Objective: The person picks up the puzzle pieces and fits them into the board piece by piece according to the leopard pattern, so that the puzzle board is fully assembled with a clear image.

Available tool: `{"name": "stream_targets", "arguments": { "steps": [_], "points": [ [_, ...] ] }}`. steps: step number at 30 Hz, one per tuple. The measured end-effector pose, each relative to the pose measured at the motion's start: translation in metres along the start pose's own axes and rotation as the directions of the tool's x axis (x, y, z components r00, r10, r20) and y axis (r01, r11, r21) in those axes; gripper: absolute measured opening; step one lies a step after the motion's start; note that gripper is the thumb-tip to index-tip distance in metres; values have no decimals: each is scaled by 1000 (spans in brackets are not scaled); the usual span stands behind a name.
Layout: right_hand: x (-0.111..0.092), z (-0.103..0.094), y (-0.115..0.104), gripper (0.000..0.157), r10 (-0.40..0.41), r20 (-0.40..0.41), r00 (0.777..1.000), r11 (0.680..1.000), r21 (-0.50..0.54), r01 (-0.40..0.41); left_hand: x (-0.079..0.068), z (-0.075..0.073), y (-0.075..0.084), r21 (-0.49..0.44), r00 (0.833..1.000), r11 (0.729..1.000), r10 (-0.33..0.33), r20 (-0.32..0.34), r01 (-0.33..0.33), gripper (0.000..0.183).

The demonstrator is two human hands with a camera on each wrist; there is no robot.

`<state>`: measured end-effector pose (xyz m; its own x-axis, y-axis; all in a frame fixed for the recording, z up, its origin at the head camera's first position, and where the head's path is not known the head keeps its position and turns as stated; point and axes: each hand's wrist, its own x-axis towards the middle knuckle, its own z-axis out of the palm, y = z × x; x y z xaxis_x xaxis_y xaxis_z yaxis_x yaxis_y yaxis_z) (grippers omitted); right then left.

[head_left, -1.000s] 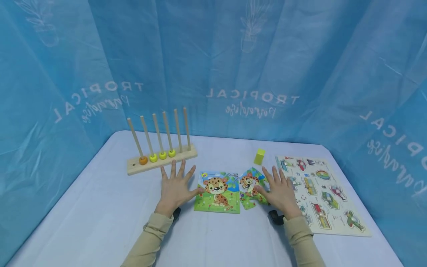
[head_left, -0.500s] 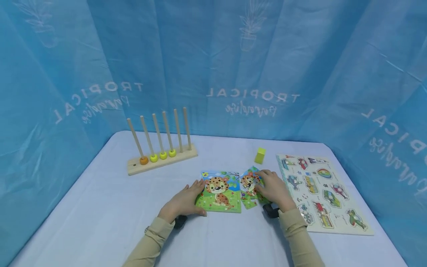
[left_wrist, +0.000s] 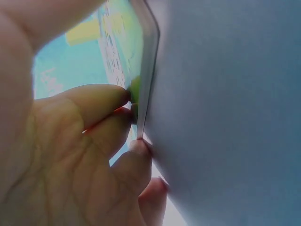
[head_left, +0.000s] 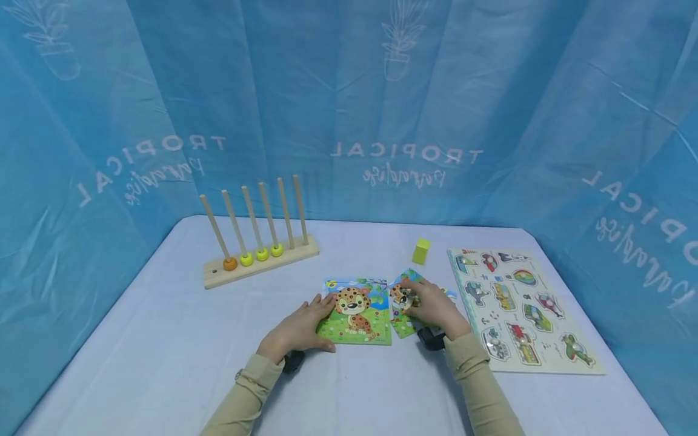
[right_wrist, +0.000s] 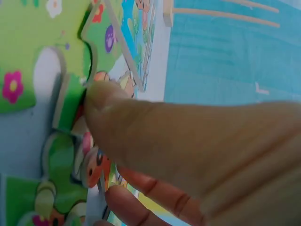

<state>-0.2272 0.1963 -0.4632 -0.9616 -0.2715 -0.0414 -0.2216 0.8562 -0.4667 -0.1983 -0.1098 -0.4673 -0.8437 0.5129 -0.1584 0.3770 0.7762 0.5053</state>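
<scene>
A square leopard puzzle board [head_left: 360,321] lies on the white table. My left hand [head_left: 299,330] rests at its left side, fingers extended; in the left wrist view the fingertips [left_wrist: 123,96] touch the board's edge. Just right of the board is a small heap of loose leopard puzzle pieces [head_left: 402,327]. My right hand [head_left: 433,307] is down over them with bent fingers. In the right wrist view its thumb [right_wrist: 108,101] presses a green-edged puzzle piece [right_wrist: 69,101] with the fingers opposite, in a pinch. The hand hides part of the heap.
A wooden peg stand [head_left: 262,266] with one orange and several yellow beads stands at back left. A yellow block [head_left: 421,251] is behind the pieces. A vehicle peg puzzle board [head_left: 512,315] lies on the right. Blue curtains [head_left: 338,121] enclose the table.
Both hands were spread with straight fingers; they have come down, the left to the board's edge, the right onto the pieces. The right has since shifted slightly left, and the pieces have moved a little.
</scene>
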Motion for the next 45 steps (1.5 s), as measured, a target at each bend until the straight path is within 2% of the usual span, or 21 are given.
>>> {"name": "stream_targets", "arguments": {
  "steps": [5, 7, 9, 12, 15, 17, 19, 22, 27, 30, 35, 41, 45],
  "points": [
    [3, -4, 4, 48, 40, 28, 999, 996, 75, -42, 0, -1, 1, 3, 1000, 1000, -5, 7, 5, 98],
    [6, -7, 6, 39, 48, -4, 999, 997, 68, -47, 1, -1, 1, 0, 1000, 1000, -5, 13, 5, 98],
    [11, -8, 7, 30, 28, -77, 997, 999, 45, -25, 1, -1, 2, -4, 1000, 1000, 1, 13, -1, 97],
    [22, -5, 8, 29, -67, -164, 984, 998, 5, 69, 0, 0, 1, -4, 1000, 1000, 8, 11, -8, 96],
    [34, 2, 10, 34, -203, -133, 970, 979, -34, 200, -3, 1, 0, -7, 1000, 1000, 2, 9, -2, 96],
    [36, 7, 13, 34, -231, -87, 969, 972, -54, 227, -5, 3, -1, -11, 1000, 1000, 3, 16, -2, 96],
    [37, 9, 16, 32, -200, -74, 977, 976, -97, 193, -6, 5, -2, -11, 1000, 1000, 8, 14, -8, 96],
    [35, 4, 22, 33, -85, -92, 992, 990, -121, 74, -6, 3, -2, -8, 1000, 1000, 16, 5, -16, 96],
    [32, -8, 36, 49, 76, -129, 989, 985, -142, -94, -1, 0, -2, 0, 1000, 1000, 19, 1, -19, 97],
    [29, -11, 44, 53, 112, -116, 987, 986, -106, -125, -1, 1, -3, -6, 1000, 1000, 22, 2, -22, 97],
    [24, -18, 50, 47, 129, -41, 991, 992, 1, -129, -2, 2, -4, -3, 1000, 1000, 15, -7, -15, 97],
    [22, -21, 52, 47, 222, -12, 975, 969, 115, -219, 0, 3, -4, -5, 1000, 1000, 11, -9, -11, 96],
    [23, -21, 52, 46, 243, -16, 970, 956, 175, -236, 0, 3, -3, 1, 1000, 1000, 7, -5, -7, 96]
  ]
}}
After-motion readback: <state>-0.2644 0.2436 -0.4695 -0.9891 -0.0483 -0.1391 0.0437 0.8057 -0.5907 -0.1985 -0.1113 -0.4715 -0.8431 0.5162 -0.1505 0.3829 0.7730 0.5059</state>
